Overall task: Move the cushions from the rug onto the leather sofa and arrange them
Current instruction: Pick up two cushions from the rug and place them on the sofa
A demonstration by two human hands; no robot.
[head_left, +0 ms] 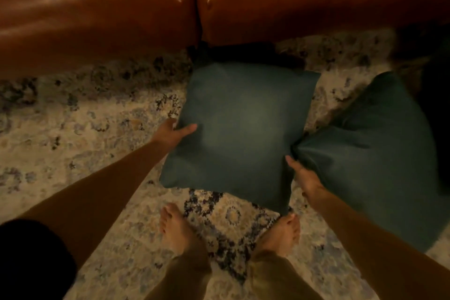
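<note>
The left hand is gripping the left edge of the cushion, thumb on top; the right hand is touching the right edge, fingers hidden, grip unclear. With the cushion resting on the rug before the sofa, both hands should be lifting evenly.

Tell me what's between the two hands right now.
Head view: only the dark green cushion, held at its left edge by the left hand and at its right edge by the right hand.
</note>
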